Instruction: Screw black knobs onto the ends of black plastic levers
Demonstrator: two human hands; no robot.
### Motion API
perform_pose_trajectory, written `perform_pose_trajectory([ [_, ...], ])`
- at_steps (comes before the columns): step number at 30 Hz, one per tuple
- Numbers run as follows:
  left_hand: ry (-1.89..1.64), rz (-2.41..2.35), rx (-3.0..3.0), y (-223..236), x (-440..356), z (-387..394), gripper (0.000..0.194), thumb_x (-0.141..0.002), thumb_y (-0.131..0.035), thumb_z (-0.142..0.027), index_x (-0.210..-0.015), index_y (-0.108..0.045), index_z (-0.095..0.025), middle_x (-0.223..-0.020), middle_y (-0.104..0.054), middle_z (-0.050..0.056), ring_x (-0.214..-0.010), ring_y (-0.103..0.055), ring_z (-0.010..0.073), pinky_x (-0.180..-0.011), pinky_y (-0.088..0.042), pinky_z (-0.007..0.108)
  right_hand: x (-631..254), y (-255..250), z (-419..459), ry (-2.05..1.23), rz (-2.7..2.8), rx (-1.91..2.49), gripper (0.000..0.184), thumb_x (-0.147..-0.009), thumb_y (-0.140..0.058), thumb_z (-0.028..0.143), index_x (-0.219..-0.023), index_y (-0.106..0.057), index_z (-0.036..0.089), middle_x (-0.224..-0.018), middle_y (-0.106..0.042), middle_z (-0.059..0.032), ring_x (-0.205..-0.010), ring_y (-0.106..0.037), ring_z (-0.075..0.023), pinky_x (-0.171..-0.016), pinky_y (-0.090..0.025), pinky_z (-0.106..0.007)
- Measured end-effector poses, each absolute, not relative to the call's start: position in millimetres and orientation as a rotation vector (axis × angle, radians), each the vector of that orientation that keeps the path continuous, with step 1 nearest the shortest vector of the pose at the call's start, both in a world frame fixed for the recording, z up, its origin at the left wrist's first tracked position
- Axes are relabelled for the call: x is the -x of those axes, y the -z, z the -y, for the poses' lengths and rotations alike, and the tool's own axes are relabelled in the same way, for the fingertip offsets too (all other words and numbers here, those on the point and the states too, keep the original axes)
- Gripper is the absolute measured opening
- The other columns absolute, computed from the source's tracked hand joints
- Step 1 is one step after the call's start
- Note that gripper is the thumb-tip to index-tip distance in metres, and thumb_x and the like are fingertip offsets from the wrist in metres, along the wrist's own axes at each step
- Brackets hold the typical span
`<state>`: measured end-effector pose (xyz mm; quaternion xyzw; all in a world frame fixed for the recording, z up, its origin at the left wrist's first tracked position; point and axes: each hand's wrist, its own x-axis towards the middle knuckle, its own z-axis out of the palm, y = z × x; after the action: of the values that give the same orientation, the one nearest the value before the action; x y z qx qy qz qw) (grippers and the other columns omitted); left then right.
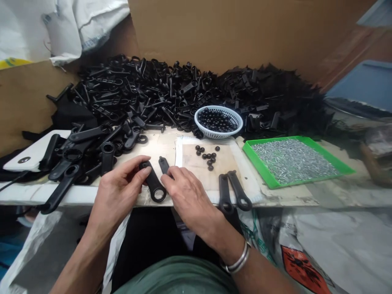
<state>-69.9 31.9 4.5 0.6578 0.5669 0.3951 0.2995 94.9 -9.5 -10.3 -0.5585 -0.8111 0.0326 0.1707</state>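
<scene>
Right at the near edge of the counter (306,196), a black handle piece (154,183) with a ring at each end lies slanting, its upper end pinched between the thumb and fingers (143,170) of the left hand (118,192), which close on it. At about one o'clock from it, a second black piece (164,164) pokes out from under the right hand (188,196); those fingers curl over it and touch it, though whether they truly grip it I cannot tell. A metal bangle (239,261) sits on the right wrist. At three o'clock from the hands, two more handle pieces (232,192) lie side by side, touching. At one o'clock, loose black beads (208,157) are scattered on a pale mat (196,163), and beyond them stands a white basket (235,122) of the same beads. Further toward two o'clock sits a green tray (260,167) of small metal pins. A big heap of black parts (137,94) fills the back from ten to one o'clock.
</scene>
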Motion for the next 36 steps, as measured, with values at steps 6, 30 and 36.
perform_pose_trajectory([
  [6, -1.094, -1.549, -1.698, -11, 73, -26, 0.033, -0.081, -0.069, -0.039, -0.111, -0.07, -0.026, -0.078, -0.064, -0.004, -0.065, -0.054, 0.0107, -0.056, -0.043, 0.018, -116, 2, 42, -0.009, 2.019, 1.507, 0.023, -0.09, -0.049, 0.005, -0.106, -0.062, 0.015, -0.109, -0.06, -0.0081, -0.101, -0.056, -0.019, -0.089, -0.049, -0.032],
  [30, -0.73, -1.021, -2.669, 9, -11, -29, 0.028, -0.097, -0.051, -0.026, -0.123, -0.057, -0.019, -0.13, -0.061, 0.009, -0.129, -0.049, 0.0256, -0.102, -0.04, 0.043, -188, 24, 105, 0.213, 1.807, 1.589, 0.025, -0.083, -0.065, 0.01, -0.108, -0.063, 0.015, -0.1, -0.067, -0.01, -0.1, -0.059, -0.0229, -0.098, -0.044, -0.048],
  [36, -0.724, -0.687, -2.916, 22, -16, 10, 0.024, -0.099, -0.05, -0.029, -0.118, -0.058, -0.017, -0.125, -0.066, 0.006, -0.125, -0.055, 0.024, -0.117, -0.016, 0.055, -200, 34, 108, 0.226, 1.971, 1.62, 0.034, -0.086, -0.064, 0.013, -0.119, -0.06, 0.018, -0.117, -0.068, -0.0076, -0.12, -0.054, -0.0283, -0.107, -0.034, -0.056],
])
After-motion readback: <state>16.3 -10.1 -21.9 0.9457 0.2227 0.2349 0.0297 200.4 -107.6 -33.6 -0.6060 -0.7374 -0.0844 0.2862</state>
